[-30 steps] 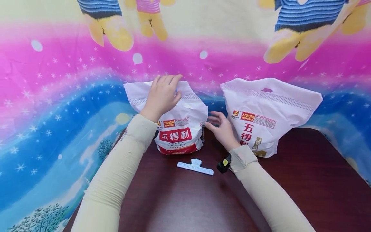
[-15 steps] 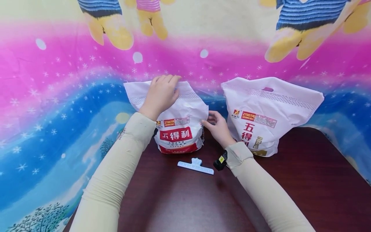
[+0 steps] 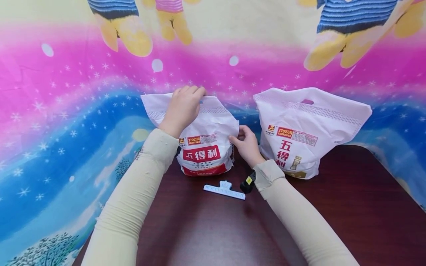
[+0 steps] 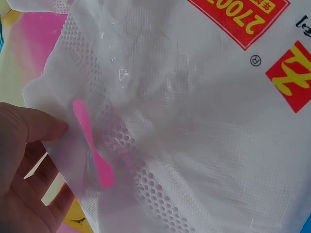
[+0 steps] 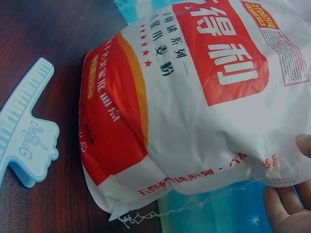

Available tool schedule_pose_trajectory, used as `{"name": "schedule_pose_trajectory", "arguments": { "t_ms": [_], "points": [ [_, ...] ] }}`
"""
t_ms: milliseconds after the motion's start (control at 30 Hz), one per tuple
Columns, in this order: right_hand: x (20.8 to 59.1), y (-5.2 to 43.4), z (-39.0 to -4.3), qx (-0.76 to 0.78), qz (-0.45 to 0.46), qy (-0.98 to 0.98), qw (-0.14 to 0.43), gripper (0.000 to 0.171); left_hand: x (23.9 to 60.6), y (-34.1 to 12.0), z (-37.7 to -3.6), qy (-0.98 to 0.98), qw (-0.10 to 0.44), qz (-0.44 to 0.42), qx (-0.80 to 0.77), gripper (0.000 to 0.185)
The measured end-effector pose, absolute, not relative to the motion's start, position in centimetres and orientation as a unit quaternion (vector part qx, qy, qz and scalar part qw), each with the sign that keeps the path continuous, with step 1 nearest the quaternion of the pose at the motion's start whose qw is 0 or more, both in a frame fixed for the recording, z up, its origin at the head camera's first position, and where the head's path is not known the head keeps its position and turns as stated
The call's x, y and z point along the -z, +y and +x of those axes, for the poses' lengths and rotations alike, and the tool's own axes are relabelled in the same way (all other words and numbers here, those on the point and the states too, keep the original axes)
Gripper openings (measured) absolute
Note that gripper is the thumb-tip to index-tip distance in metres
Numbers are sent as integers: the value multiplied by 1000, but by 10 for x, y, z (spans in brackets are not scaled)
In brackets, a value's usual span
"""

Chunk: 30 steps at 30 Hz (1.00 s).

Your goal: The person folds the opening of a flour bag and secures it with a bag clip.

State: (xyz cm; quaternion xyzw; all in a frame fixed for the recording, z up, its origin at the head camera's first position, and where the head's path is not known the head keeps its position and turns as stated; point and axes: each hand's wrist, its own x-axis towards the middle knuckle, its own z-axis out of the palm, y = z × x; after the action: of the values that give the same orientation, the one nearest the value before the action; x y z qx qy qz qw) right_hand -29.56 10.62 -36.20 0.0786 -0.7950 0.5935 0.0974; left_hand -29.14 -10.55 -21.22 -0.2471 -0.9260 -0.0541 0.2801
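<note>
My left hand (image 3: 182, 107) has its fingers (image 3: 191, 90) curled over the top edge of the near flour bag (image 3: 203, 142), gripping the perforated strip by the handle slot; in the left wrist view the thumb (image 4: 39, 125) presses that flap from behind, just beside the pink-looking slot. My right hand (image 3: 245, 142) is at the bag's right edge, thumb and fingers closed on the crumpled side of the plastic in a pinch. The right wrist view shows only fingertips (image 5: 286, 208) beneath the bag's bottom corner, so I judge that grip from the head view alone.

The flour bag stands upright on the dark desk (image 3: 349, 207) near its far edge, red label facing me, its top flattened and folded under my left hand. A loose thread (image 5: 194, 206) hangs from its stitched bottom seam.

Just in front of the bag, apart from it, a pale blue sealing clip (image 3: 224, 191) lies flat on the desk, close to my right wrist. A second flour bag (image 3: 307, 129) stands to the right, well apart from the first, its handle slot open at the top. Behind both hangs a pink and blue cartoon cloth (image 3: 66, 111) dotted with stars.
</note>
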Motion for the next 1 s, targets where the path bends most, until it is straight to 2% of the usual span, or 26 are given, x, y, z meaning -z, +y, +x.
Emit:
{"name": "schedule_pose_trajectory", "arguments": {
  "t_ms": [533, 833, 1000],
  "points": [
    [360, 106, -300, -568, 75, -812, 107, 33, 213, -107, -291, -909, 304, -267, 99, 18],
    [361, 108, -303, -538, 77, -830, 124, 18, 217, -112, -290, -894, 322, -286, 122, 16],
    [362, 111, -304, -540, 76, -829, 121, 16, 219, -114, -290, -890, 325, -291, 130, 13]
  ]
}}
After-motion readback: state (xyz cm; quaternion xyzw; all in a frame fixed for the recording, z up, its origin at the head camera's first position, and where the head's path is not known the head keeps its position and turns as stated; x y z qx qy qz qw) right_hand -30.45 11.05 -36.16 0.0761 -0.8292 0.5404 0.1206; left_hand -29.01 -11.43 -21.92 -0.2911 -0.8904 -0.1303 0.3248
